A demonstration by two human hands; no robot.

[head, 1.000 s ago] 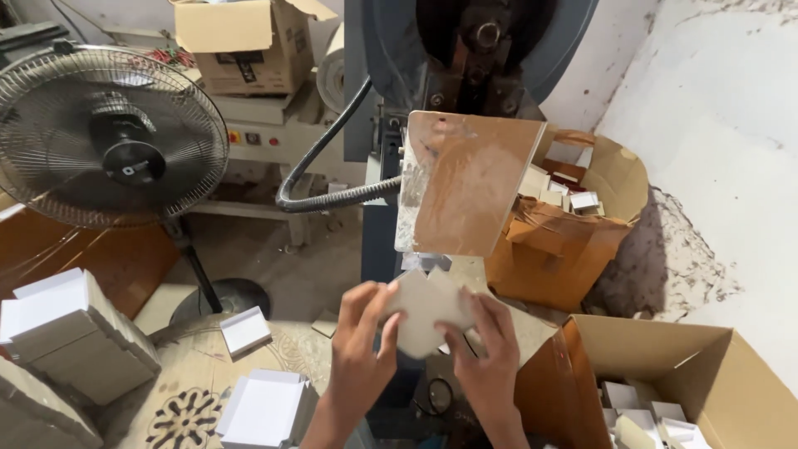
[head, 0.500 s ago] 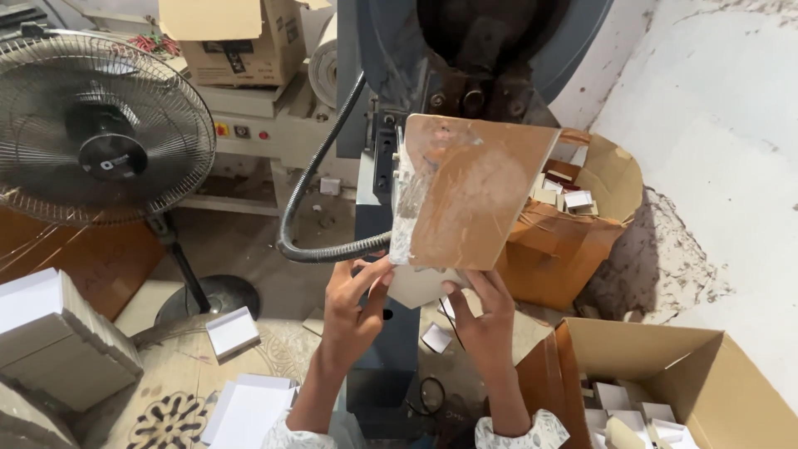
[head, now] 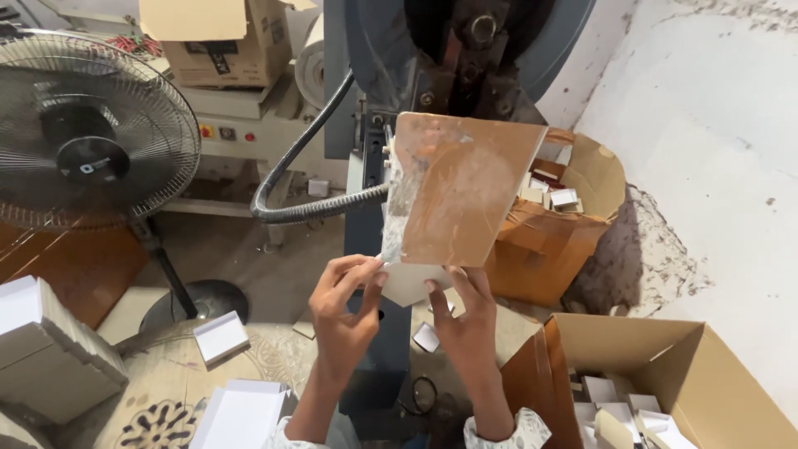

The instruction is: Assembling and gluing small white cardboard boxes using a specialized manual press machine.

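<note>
Now both hands are raised nearer the machine than a second ago — left hand (head: 345, 303) and right hand (head: 465, 312) each pinch the white card piece (head: 409, 283), holding it just under the brown guard board (head: 461, 191), fingers upward, wrists near.

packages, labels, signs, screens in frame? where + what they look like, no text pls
Cardboard box: top left on the cream machine, brown, flaps open, dark label on its front.
Open carton: bottom right on the floor, brown, small white boxes inside.
Crumpled carton: right of the press, brown, small white boxes inside.
Stack of flat white boxes: far left, pale grey-white.
White card blank: centre, pinched by left hand and right hand.
No signs or screens.
</note>
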